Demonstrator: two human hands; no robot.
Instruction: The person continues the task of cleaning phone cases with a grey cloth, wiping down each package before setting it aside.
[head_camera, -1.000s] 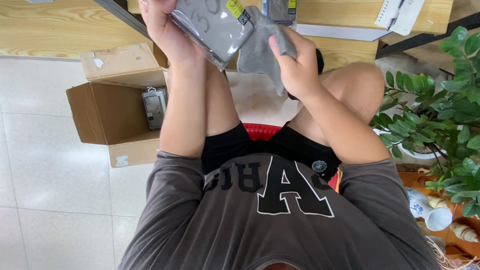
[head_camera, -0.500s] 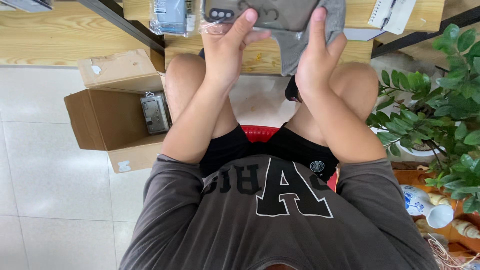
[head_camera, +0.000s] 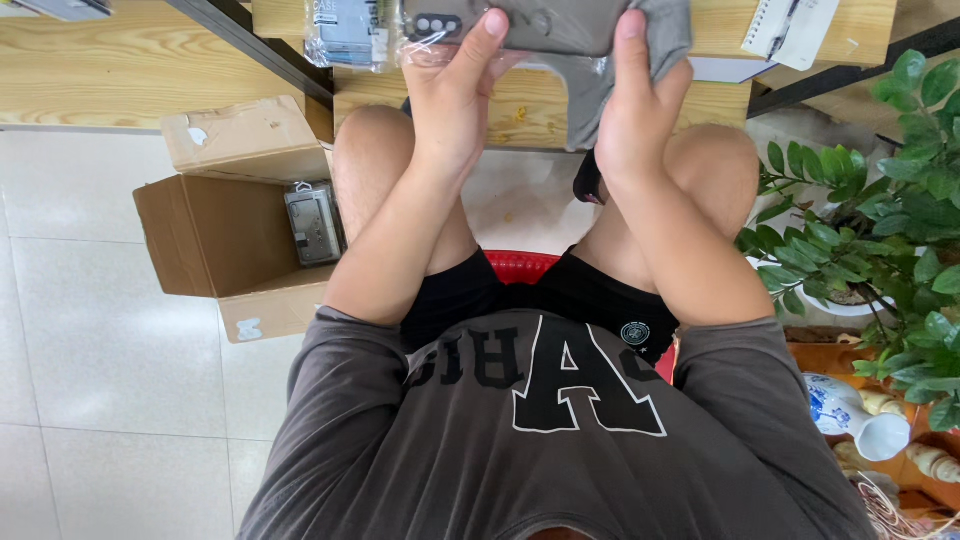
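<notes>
I hold a grey phone case up at the top of the head view, over the wooden table edge. My left hand grips its left end, the thumb laid over it near the camera cut-out, with crinkled clear wrapping under the fingers. My right hand grips the right end together with a grey cloth that hangs down beneath the case. A clear packet with a boxed item lies on the table just left of my left hand.
An open cardboard box with a small grey device inside stands on the tiled floor at my left. A leafy potted plant and a blue-and-white ceramic jug are at my right. A notepad lies on the table.
Both hands rose toward the table; the clear packet left my left hand and now lies on the table, and the grey case is held between both hands.
</notes>
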